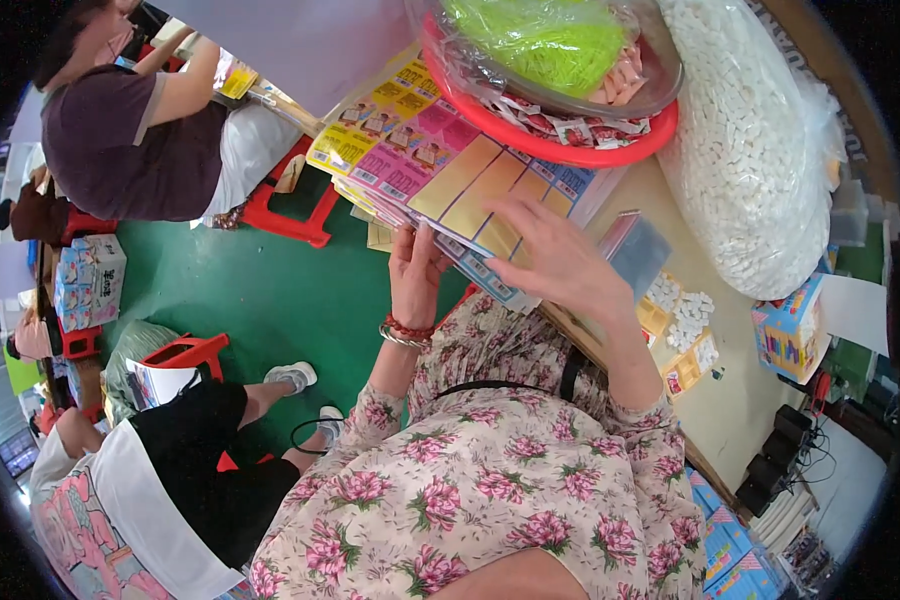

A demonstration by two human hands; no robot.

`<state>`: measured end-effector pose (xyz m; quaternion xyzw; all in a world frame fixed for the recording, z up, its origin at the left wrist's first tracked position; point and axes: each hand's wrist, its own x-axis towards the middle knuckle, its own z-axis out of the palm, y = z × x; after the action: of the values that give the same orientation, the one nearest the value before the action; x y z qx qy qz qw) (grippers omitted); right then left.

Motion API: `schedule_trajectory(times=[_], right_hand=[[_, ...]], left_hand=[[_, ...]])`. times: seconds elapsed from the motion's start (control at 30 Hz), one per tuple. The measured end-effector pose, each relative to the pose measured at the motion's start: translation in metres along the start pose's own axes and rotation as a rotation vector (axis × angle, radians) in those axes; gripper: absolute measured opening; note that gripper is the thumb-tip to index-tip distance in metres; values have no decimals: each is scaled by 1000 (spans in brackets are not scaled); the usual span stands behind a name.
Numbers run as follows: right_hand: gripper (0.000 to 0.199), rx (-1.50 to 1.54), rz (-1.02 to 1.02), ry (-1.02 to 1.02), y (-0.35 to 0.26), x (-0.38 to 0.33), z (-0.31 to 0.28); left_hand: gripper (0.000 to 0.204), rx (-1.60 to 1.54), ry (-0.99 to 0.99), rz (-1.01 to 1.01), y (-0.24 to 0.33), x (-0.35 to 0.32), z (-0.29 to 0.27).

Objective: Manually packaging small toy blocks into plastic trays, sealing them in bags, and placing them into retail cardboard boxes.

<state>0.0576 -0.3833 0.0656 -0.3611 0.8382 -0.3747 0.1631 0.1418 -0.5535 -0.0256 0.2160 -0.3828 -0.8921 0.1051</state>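
A stack of printed card sheets (460,205) in yellow, pink, gold and blue panels lies along the table's near left edge. My left hand (417,275), with red beads and a silver bangle at the wrist, pinches the sheets' near edge between thumb and fingers. Over the gold and blue panels, my right hand (560,255) has its fingers spread and slightly blurred; whether the fingertips touch the paper I cannot tell. A red basin (620,155) rests on the far part of the sheets, with a clear bowl (665,75) of small packets and a bright green bundle in it.
A big clear bag of small white pieces (750,150) fills the table's right side. Nearer are yellow trays (690,365) of white pieces and a blue box (790,330). People sit at left, one in a dark shirt (135,140), by red stools (290,205).
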Motion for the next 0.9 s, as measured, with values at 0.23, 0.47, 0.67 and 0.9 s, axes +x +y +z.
schedule_trajectory(times=[0.23, 0.47, 0.67, 0.9], right_hand=[[16, -234, -119, 175, -8, -18, 0], [12, -296, -168, 277, -13, -20, 1], [11, -191, -271, 254, 0, -11, 6], [14, 99, -80, 262, 23, 10, 11]], left_hand=[[26, 595, 342, 646, -2, -4, 8], [19, 387, 57, 245, 16, -3, 25], [11, 238, 216, 166, 14, 21, 9], [16, 293, 245, 173, 7, 29, -2]])
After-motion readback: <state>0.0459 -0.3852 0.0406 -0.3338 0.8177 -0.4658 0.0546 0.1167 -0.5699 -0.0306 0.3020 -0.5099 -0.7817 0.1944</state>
